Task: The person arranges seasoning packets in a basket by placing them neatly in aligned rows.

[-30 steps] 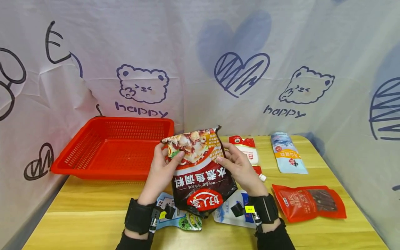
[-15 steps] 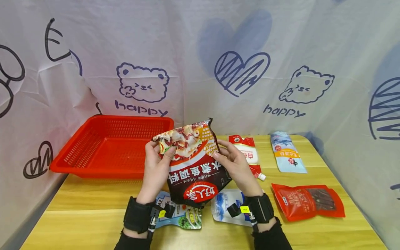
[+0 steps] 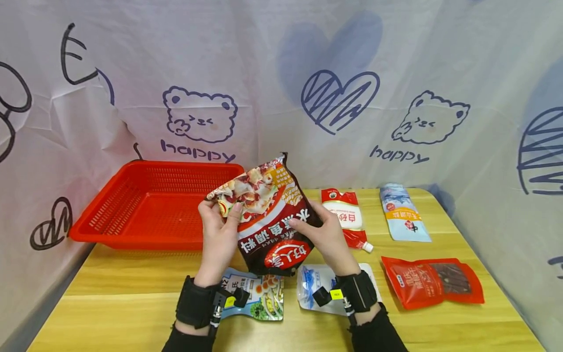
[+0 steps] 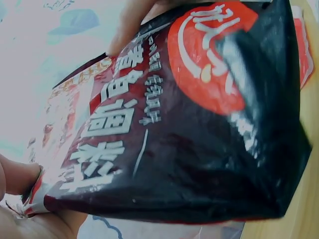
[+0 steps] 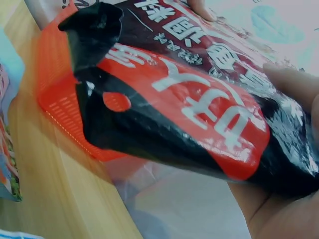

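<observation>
A dark seasoning packet [image 3: 268, 220] with a food picture and a red oval label is held up, tilted, over the middle of the table. My left hand [image 3: 220, 234] grips its left edge, thumb on the front face. On the opposite edge my right hand [image 3: 323, 234] pinches it, with the thumb across the printed text. In the left wrist view the packet [image 4: 189, 119] fills most of the picture, its crimped end towards the right. The right wrist view shows the packet's [image 5: 174, 109] labelled end, where a corner is folded over.
A red plastic basket [image 3: 176, 239] stands at the back left. Below the hands lie a blue pouch [image 3: 264, 305] and a white pouch [image 3: 310, 288]. To the right are a red-and-white spouted pouch [image 3: 347, 215], a light-blue pouch [image 3: 406, 220] and a red bag [image 3: 422, 283].
Both hands have raised the packet and shifted it a little to the left, tilting it further. The right hand has slid down along its edge towards the labelled end.
</observation>
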Demonstrator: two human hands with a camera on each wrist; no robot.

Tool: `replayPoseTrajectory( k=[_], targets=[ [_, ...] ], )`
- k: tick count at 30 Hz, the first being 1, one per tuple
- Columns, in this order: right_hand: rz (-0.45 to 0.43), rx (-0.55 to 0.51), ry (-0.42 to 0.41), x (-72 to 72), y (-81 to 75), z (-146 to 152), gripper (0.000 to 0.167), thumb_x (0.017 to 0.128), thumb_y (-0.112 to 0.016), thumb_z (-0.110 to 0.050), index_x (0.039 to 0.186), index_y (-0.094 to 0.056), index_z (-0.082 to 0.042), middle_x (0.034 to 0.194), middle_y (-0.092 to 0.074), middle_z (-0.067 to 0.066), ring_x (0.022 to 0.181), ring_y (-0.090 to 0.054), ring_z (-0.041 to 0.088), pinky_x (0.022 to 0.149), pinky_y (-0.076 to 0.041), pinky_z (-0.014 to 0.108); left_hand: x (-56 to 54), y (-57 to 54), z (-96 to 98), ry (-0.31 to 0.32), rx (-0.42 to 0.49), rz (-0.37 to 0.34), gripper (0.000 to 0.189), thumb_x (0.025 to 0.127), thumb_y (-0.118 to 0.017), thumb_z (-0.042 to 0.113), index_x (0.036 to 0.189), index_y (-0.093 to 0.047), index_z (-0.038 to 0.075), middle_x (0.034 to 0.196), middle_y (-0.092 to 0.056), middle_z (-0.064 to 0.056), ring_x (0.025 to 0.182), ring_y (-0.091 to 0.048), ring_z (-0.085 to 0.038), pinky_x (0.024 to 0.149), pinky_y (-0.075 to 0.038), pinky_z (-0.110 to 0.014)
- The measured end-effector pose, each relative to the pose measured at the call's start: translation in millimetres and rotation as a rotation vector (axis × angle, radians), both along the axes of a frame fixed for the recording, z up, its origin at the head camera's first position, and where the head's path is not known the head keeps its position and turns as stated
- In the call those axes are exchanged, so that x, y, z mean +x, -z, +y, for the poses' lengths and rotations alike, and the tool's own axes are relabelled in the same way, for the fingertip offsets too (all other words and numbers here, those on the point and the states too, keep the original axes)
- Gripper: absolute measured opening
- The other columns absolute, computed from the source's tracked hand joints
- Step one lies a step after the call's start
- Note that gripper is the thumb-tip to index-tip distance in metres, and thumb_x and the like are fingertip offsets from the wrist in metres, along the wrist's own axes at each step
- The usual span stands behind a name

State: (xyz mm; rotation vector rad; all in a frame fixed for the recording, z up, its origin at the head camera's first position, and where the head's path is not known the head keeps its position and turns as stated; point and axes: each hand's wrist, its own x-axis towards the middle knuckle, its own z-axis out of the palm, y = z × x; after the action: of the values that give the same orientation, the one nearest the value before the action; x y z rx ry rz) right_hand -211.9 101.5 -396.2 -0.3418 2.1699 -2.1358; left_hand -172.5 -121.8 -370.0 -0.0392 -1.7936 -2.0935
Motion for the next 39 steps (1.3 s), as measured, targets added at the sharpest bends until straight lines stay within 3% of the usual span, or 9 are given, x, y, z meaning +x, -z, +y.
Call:
replayPoseTrajectory(
  k=[5,11,16,20,25,31,34,39],
  targets=[
    [-0.025,-0.010,0.019,-1.7,4.6,1,0.059,0.092,-0.081,-0.019,0.145,-0.059,-0.012,0.131,-0.066,0.018,0.111,-0.067,0.031,0.088,-0.061,0.042,-0.1,1.0,5.8,0.009,-0.024,-0.001,0.038,0.108,-0.050,0.005,0.133,-0.022,0.002,0.149,-0.044,-0.027,0.134,-0.050,-0.036,0.100,-0.046,-0.019],
    [-0.033,-0.131,-0.023,-3.4,7.0,4,0.053,0.094,-0.076,-0.011,0.144,-0.058,-0.005,0.126,-0.066,0.021,0.105,-0.070,0.028,0.086,-0.062,0.042,0.0,1.3,4.8,0.035,-0.050,-0.005,0.042,0.107,-0.054,0.004,0.133,-0.022,0.002,0.148,-0.045,-0.023,0.129,-0.054,-0.029,0.097,-0.050,-0.020],
    [0.012,-0.167,-0.058,-2.3,4.3,9,0.053,0.096,-0.072,-0.006,0.146,-0.055,-0.001,0.124,-0.066,0.020,0.103,-0.070,0.026,0.085,-0.062,0.041,-0.1,0.5,-1.2,0.061,-0.053,-0.029,0.046,0.105,-0.058,0.007,0.137,-0.024,0.003,0.144,-0.049,-0.024,0.118,-0.060,-0.024,0.090,-0.053,-0.020],
    [0.061,-0.139,-0.087,-1.6,0.5,16,0.052,0.097,-0.072,-0.007,0.146,-0.055,0.000,0.126,-0.065,0.021,0.105,-0.071,0.025,0.086,-0.062,0.040,-0.8,0.8,-10.4,0.047,-0.072,-0.056,0.059,0.103,-0.062,0.010,0.146,-0.022,0.002,0.147,-0.045,-0.023,0.124,-0.056,-0.030,0.094,-0.050,-0.021],
    [0.078,-0.056,-0.116,-3.5,-3.2,25,0.048,0.097,-0.073,-0.007,0.142,-0.058,0.001,0.125,-0.066,0.023,0.102,-0.071,0.026,0.084,-0.062,0.041,-0.7,0.3,-25.6,0.013,-0.249,-0.042,0.081,0.096,-0.073,0.013,0.157,-0.021,0.002,0.157,-0.039,-0.016,0.140,-0.044,-0.033,0.113,-0.039,-0.042],
    [0.068,0.078,-0.169,-6.0,-5.2,34,0.042,0.097,-0.075,-0.014,0.136,-0.066,-0.003,0.122,-0.069,0.021,0.102,-0.071,0.031,0.083,-0.063,0.045,3.1,-3.2,-36.3,0.036,-0.569,-0.007,0.080,0.089,-0.085,0.024,0.156,-0.043,0.013,0.159,-0.041,-0.009,0.149,-0.036,-0.032,0.118,-0.031,-0.063],
    [0.070,0.132,-0.196,-5.5,-6.4,36,0.041,0.096,-0.077,-0.016,0.135,-0.068,-0.006,0.122,-0.070,0.019,0.103,-0.071,0.032,0.083,-0.062,0.045,4.6,-4.3,-35.3,0.092,-0.666,0.006,0.079,0.085,-0.089,0.026,0.153,-0.049,0.016,0.156,-0.046,-0.007,0.146,-0.040,-0.032,0.114,-0.036,-0.065],
    [0.060,0.217,-0.223,-3.7,-8.0,37,0.041,0.093,-0.080,-0.018,0.132,-0.071,-0.008,0.118,-0.073,0.015,0.098,-0.073,0.028,0.082,-0.063,0.042,5.3,-3.0,-29.1,0.203,-0.690,-0.009,0.078,0.084,-0.089,0.024,0.152,-0.051,0.019,0.144,-0.060,-0.006,0.126,-0.059,-0.027,0.099,-0.054,-0.049]
  ],
)
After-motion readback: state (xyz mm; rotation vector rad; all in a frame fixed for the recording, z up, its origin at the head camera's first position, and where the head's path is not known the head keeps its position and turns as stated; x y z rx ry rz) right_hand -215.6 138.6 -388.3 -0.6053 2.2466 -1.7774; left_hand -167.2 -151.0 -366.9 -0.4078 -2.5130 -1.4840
